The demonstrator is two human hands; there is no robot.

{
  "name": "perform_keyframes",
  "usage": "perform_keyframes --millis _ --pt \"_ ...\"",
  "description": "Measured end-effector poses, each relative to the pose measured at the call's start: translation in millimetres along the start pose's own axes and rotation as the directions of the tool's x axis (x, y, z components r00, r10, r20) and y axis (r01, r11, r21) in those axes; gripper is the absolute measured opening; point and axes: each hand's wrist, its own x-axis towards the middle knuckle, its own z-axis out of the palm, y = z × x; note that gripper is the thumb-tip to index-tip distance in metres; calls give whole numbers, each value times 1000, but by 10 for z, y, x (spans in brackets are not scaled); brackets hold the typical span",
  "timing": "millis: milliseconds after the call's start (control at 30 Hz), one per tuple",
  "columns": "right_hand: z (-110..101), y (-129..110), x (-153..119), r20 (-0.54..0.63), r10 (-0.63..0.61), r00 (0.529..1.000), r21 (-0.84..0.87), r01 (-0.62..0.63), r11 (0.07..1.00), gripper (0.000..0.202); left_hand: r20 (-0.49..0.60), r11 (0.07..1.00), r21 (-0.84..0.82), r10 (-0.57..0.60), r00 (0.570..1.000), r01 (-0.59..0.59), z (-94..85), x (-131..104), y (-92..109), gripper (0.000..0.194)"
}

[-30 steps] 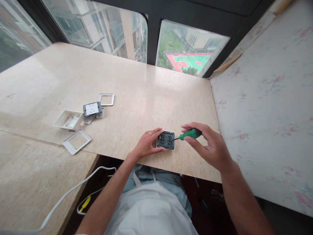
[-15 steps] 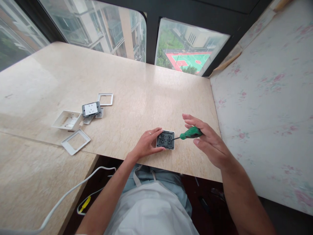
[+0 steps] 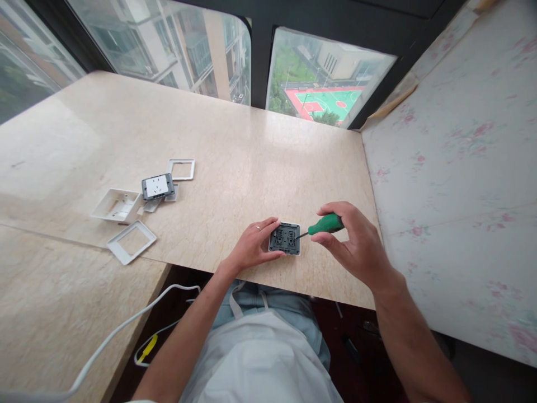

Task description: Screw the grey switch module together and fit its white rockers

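Observation:
My left hand (image 3: 257,242) grips a wall switch panel (image 3: 285,239) by its left side, fingers at the top edge and thumb at the bottom. The panel lies on the counter with its dark grey back upward and a white rim around it. A green-handled screwdriver (image 3: 326,224) rests in my right hand (image 3: 356,238), its handle between the thumb and curled fingers. Its thin metal shaft slants down to the left, and the tip touches the right part of the panel's back. Whether the tip sits in a screw is too small to tell.
Left on the beige counter (image 3: 235,151) are a white mounting box (image 3: 115,206), a grey-backed wall socket (image 3: 158,186) on small flat pieces, and two white frames, one nearer (image 3: 131,242), one farther (image 3: 182,169). A white cable (image 3: 117,331) crosses the lower left. A flowered wall (image 3: 453,184) bounds the right.
The fingers of my right hand, spread out before, have curled around the screwdriver handle. My left hand and the panel have stayed nearly in place.

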Motion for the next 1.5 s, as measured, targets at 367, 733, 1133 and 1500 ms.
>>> perform_keyframes --millis 367,733,1133,1500 --pt "-66 -32 -47 130 55 990 188 -79 979 49 3 1000 1 16 1000 -16 -32 3 36 81" --pt "-11 15 -28 -17 -86 996 55 87 995 49 27 1000 17 16 1000 -16 -70 -3 75 76" --pt "-63 1 -48 -32 -55 998 191 60 980 52 24 1000 -7 15 1000 -15 -56 -16 31 75" --pt "-19 18 52 -147 -190 971 -3 192 981 38 38 1000 -12 0 999 0 -55 -12 36 74"
